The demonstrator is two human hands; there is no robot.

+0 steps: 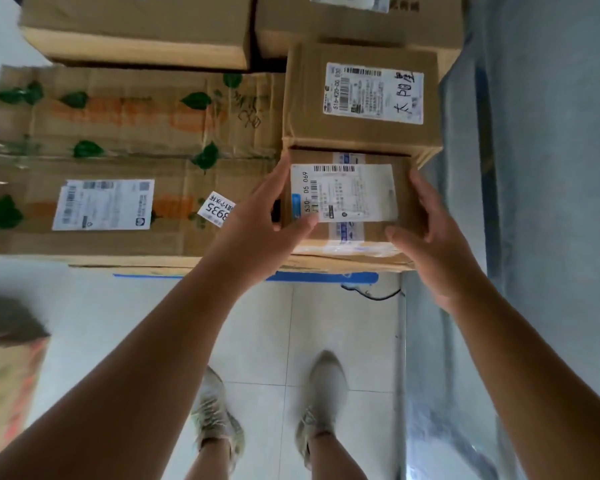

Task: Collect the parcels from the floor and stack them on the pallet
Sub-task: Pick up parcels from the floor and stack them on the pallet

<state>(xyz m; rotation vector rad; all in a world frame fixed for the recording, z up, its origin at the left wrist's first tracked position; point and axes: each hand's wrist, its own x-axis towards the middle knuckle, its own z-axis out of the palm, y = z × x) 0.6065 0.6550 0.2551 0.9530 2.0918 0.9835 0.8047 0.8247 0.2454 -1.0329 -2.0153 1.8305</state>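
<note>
A small cardboard parcel (pixel 347 195) with a white shipping label sits on the near right corner of the stack, held from both sides. My left hand (pixel 260 223) grips its left side, thumb on top. On the other side my right hand (pixel 433 233) curls round its right edge. Behind it stands a taller labelled box (pixel 361 98). To the left lies a wide flat box (pixel 118 161) printed with carrots. A blue edge of the pallet (pixel 323 278) shows under the stack's front.
Two more big boxes (pixel 136 26) stand at the back of the stack. Another carton (pixel 4 358) is on the floor at the left. A grey plastic-covered surface (pixel 534 168) runs along the right. My feet stand on white tiles (pixel 267 341), with a dark cable near the pallet.
</note>
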